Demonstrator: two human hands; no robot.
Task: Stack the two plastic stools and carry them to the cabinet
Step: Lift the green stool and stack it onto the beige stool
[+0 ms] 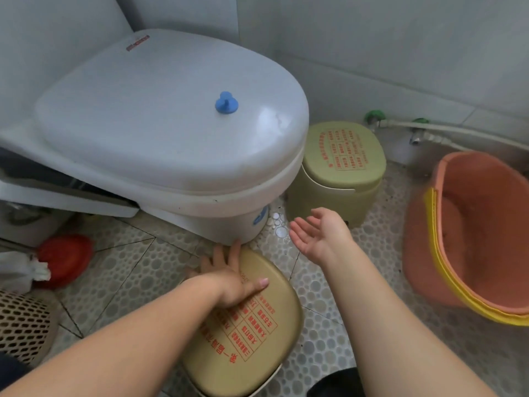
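A person's left hand (229, 279) lay flat, fingers spread, on the seat of the near tan plastic stool (252, 333), gripping nothing. The right hand (317, 233) hung open, palm up and empty, just short of the green plastic stool (343, 156), which stood farther off to the right beside the toilet (160, 124). Both oval seats faced up, their long axes running near-to-far.
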